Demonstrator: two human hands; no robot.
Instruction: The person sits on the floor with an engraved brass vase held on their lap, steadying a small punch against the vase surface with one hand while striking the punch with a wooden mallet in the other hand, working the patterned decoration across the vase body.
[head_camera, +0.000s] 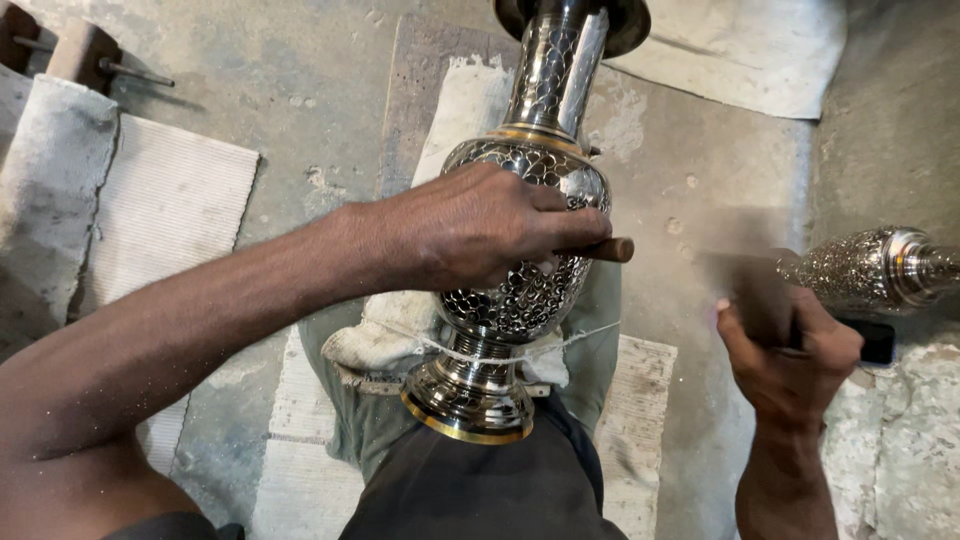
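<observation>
A tall silver metal vase with a hammered pattern and gold bands lies along my lap, its foot toward me and its flared mouth far. My left hand rests on the vase's belly, shut on a short brown wooden-handled tool whose tip is hidden under the fingers. To the right, my right hand is shut on a hammer, which is blurred by motion above the hand. A thin string runs across the vase's lower neck.
A second patterned silver vessel lies on the floor at the right. White cloths cover the grey concrete floor at the left and top right. A padded cloth sits under the vase. A wooden block with a metal rod stands top left.
</observation>
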